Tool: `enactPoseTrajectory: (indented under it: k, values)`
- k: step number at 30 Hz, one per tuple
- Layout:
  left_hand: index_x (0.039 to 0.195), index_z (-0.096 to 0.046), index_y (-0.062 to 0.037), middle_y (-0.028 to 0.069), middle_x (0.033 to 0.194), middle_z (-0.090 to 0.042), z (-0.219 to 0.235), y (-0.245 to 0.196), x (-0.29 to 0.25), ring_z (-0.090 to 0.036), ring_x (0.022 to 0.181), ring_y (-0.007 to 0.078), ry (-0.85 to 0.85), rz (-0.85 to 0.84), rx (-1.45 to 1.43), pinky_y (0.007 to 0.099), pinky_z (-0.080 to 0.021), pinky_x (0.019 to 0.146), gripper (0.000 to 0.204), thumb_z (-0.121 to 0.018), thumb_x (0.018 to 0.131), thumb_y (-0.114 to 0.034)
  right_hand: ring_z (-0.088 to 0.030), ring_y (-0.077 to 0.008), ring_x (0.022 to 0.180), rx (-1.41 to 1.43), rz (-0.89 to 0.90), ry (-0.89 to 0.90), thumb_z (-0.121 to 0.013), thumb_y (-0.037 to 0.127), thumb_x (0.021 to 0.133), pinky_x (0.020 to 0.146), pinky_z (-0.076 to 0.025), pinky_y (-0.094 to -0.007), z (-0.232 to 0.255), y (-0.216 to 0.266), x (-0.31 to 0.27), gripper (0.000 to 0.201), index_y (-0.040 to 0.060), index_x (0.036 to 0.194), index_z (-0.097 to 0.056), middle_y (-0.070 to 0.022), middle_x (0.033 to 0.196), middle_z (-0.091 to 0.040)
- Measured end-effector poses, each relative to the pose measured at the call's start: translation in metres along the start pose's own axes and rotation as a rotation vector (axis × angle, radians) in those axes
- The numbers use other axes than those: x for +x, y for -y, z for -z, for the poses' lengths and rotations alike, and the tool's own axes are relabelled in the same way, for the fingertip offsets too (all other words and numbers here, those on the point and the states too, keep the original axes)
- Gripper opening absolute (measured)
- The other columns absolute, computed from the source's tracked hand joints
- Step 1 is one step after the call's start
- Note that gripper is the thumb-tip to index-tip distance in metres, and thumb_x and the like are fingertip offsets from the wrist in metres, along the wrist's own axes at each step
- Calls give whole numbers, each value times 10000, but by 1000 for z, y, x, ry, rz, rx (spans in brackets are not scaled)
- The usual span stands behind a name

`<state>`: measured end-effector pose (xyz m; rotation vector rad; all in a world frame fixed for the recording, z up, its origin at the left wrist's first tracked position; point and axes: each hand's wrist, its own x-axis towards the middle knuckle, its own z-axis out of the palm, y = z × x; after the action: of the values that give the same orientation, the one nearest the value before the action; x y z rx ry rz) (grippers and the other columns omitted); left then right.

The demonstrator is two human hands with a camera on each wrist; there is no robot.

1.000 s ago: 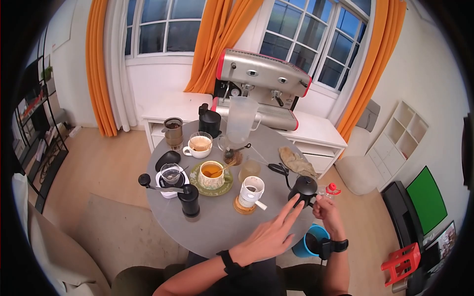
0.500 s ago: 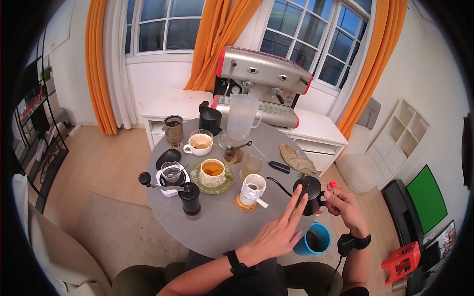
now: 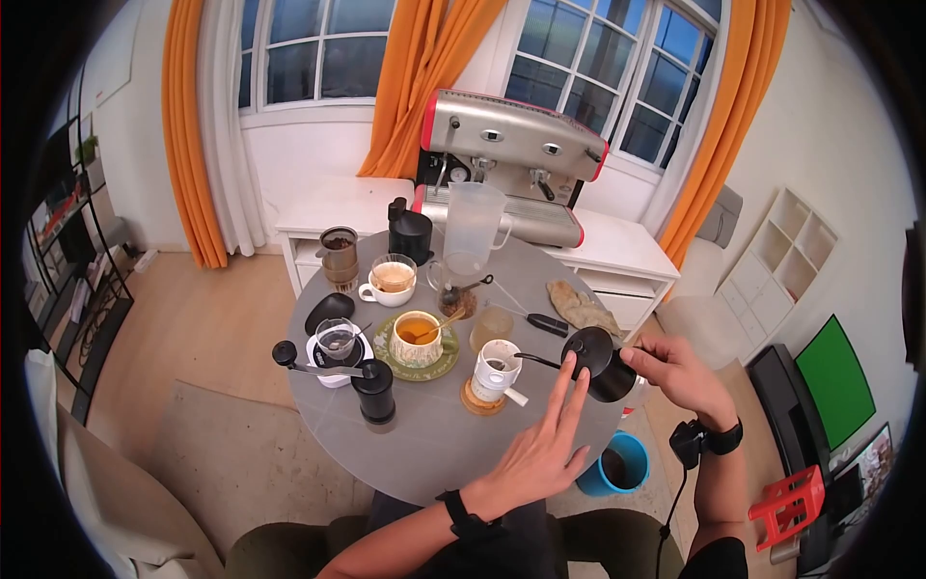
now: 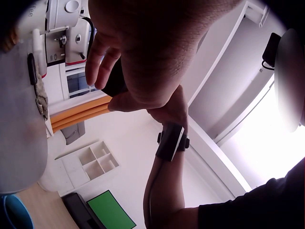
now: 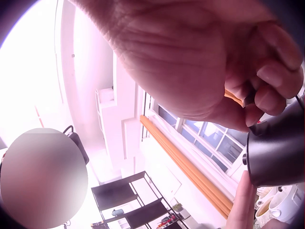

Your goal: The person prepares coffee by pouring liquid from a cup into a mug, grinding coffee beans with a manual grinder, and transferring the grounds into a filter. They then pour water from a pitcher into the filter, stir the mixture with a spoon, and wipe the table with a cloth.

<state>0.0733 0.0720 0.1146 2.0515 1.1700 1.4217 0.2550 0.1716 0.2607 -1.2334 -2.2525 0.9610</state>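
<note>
My right hand (image 3: 685, 378) grips the handle of a black gooseneck kettle (image 3: 613, 378), which is tilted toward the left above the table's right side. The tip of its thin spout (image 3: 536, 360) is right at the rim of a white pour-over dripper (image 3: 492, 372) with a side handle, standing on a round wooden coaster (image 3: 476, 400). My left hand (image 3: 533, 465) reaches across with straight fingers, its fingertips on the kettle's lid. In the right wrist view the curled right fingers (image 5: 268, 101) show close behind the kettle body (image 5: 279, 150).
Left of the dripper, a cup of amber liquid (image 3: 417, 347) sits on a green saucer (image 3: 391, 372), near a hand grinder (image 3: 372, 391). Behind stand a clear pitcher (image 3: 475, 222) and a glass (image 3: 492, 328). A cloth (image 3: 582, 309) lies at the back right; a blue bucket (image 3: 632, 454) stands below the table.
The kettle has risen, moved left and tipped, bringing its spout to the dripper. My right hand has gone up and right with the handle, while my left fingers have stayed at the lid.
</note>
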Motion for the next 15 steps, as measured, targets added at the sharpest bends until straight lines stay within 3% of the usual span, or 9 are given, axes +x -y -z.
enactPoseTrajectory:
  k: [1, 4, 10, 15]
  values:
    - [1669, -84, 29, 313, 1731, -15, 1, 0, 0, -705, 946, 490, 6, 8, -5, 459, -605, 737, 1060, -735, 833, -21, -369, -55, 643, -20, 17, 3, -661, 333, 1065, 550, -316, -293, 1, -1, 3, 420, 16, 796, -602, 63, 676, -438]
    - [1678, -51, 10, 283, 1738, -17, 0, 2, 0, -675, 855, 302, -7, 2, 25, 369, -595, 718, 1070, -747, 866, -38, -361, -61, 641, -74, 42, 19, -658, 330, 1063, 549, -311, -307, 5, -1, 10, 441, 11, 769, -579, 55, 658, -418]
    - [1676, -33, 15, 285, 1737, -13, -1, 3, 0, -670, 857, 284, -25, 23, 23, 355, -593, 719, 1074, -743, 872, -32, -341, -95, 626, -176, 49, 69, -657, 343, 1049, 553, -307, -344, 8, 22, 16, 489, -7, 736, -521, 19, 625, -377]
    - [1674, -23, 18, 281, 1739, -2, -7, 3, -1, -674, 878, 274, -134, 30, -76, 351, -593, 757, 1084, -748, 868, -18, -328, -131, 620, -194, 59, 75, -662, 344, 1035, 556, -306, -373, 1, 26, 25, 502, -37, 742, -516, -26, 616, -364]
